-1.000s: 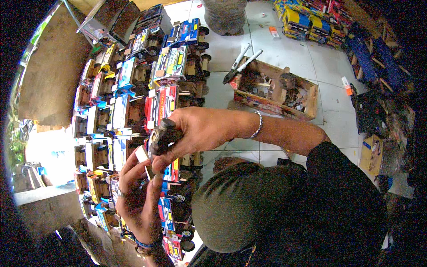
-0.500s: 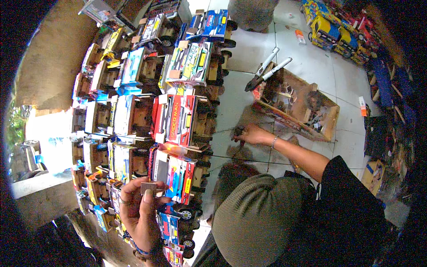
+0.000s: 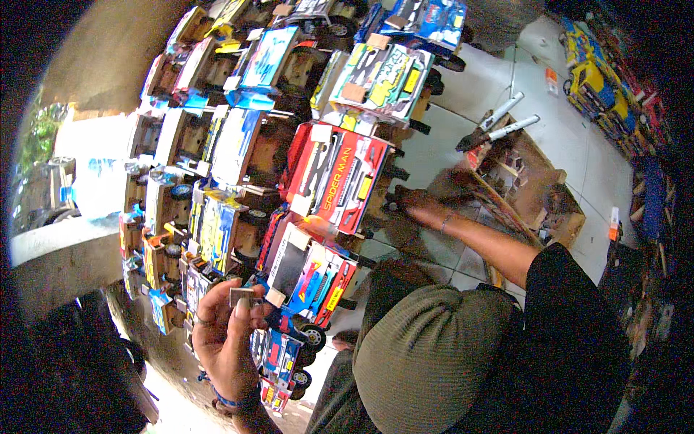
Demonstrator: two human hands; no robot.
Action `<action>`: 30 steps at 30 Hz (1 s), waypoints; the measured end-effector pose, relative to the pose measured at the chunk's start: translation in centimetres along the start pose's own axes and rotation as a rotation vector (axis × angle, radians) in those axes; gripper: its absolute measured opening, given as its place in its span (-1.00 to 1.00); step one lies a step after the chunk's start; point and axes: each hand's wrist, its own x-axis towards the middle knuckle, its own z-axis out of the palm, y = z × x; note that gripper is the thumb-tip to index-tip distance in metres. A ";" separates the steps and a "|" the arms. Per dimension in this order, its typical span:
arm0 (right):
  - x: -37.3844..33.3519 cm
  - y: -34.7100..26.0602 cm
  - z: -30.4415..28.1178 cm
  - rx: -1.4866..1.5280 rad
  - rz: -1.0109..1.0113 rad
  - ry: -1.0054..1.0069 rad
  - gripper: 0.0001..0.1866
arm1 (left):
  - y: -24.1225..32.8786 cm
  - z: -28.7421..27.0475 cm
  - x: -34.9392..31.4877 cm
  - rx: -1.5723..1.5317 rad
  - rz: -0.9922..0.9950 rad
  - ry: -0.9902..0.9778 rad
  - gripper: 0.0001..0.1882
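My left hand (image 3: 228, 333) is raised at the lower left, thumb and fingertips pinching a small flat brown square piece (image 3: 239, 296). Just beyond it is a colourful toy truck (image 3: 307, 278), with a pale wooden block at its near corner. My right arm reaches in from the right, and my right hand (image 3: 413, 204) is low over the tiled floor, beside the wheels of a red toy truck (image 3: 340, 177). Its fingers are bent and closed. Shadow hides what they grip, if anything.
Toy trucks stand in packed rows on the left. A wooden box (image 3: 538, 235) of small scraps has two white-and-black markers (image 3: 512, 127) on its corner. More toy trucks (image 3: 600, 87) and an orange-and-white packet (image 3: 551, 82) lie at far right. Ribbed olive fabric (image 3: 434, 354) bulges up in front.
The view has turned, so the trucks and box sit further right. My left hand keeps its pinch on the brown piece. My right hand has come closer to the red truck's wheels.
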 end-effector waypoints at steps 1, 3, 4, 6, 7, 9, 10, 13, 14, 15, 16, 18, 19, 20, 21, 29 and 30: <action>0.3 0.3 0.7 -0.008 -0.002 -0.022 -0.64 | 0.0 0.0 0.1 -0.023 -0.002 -0.016 -0.68; 0.5 0.6 1.9 -0.040 -0.017 -0.069 -0.64 | 0.2 -0.1 0.4 -0.043 -0.040 0.040 -0.69; 0.5 0.6 2.4 -0.061 -0.025 -0.089 -0.64 | 0.2 -0.2 0.6 -0.068 -0.028 0.041 -0.67; 0.2 0.4 3.0 -0.085 -0.027 -0.134 -0.64 | 0.7 -0.7 0.9 -0.166 -0.065 0.033 -0.64; -0.1 0.2 3.1 -0.089 -0.024 -0.159 -0.64 | 0.9 -0.9 1.0 -0.236 -0.082 0.025 -0.62; -0.8 0.0 3.1 -0.138 0.031 -0.250 -0.64 | 1.5 -1.7 1.3 -0.305 -0.123 -0.001 -0.58; -1.5 0.1 3.1 -0.198 0.070 -0.325 -0.65 | 1.8 -2.0 1.4 -0.307 -0.099 -0.023 -0.53; -3.5 1.8 3.2 -0.418 -0.235 -0.095 -0.70 | 2.3 -3.2 1.7 -0.361 -0.126 -0.021 -0.53; -4.2 2.8 3.1 -0.402 -0.261 -0.066 -0.69 | 2.3 -3.6 1.7 -0.386 -0.114 -0.036 -0.55; -5.2 4.1 3.2 -0.387 -0.287 -0.037 -0.67 | 2.2 -4.0 1.6 -0.407 -0.130 -0.031 -0.55; -5.7 5.4 3.2 -0.360 -0.280 -0.063 -0.66 | 2.1 -4.5 1.5 -0.432 -0.103 -0.052 -0.56; -6.8 7.8 2.8 -0.324 -0.208 -0.166 -0.63 | 1.5 -5.5 1.1 -0.409 -0.075 -0.058 -0.57; -7.2 8.6 2.2 -0.311 -0.164 -0.206 -0.61 | 1.2 -6.2 1.0 -0.430 -0.080 -0.060 -0.60; -7.7 8.9 1.4 -0.298 -0.113 -0.245 -0.59 | 0.8 -7.2 0.8 -0.402 -0.022 -0.066 -0.62; -7.9 8.6 0.1 -0.279 -0.064 -0.278 -0.57 | 0.4 -8.5 0.7 -0.359 0.010 -0.059 -0.65; -9.2 -12.7 -21.4 0.254 0.096 -0.426 -0.62 | -5.2 -25.6 0.5 -0.297 0.156 0.339 -0.66; -9.2 -15.5 -22.1 0.561 0.131 -0.370 -0.70 | -6.4 -28.0 0.7 -0.321 0.126 0.433 -0.68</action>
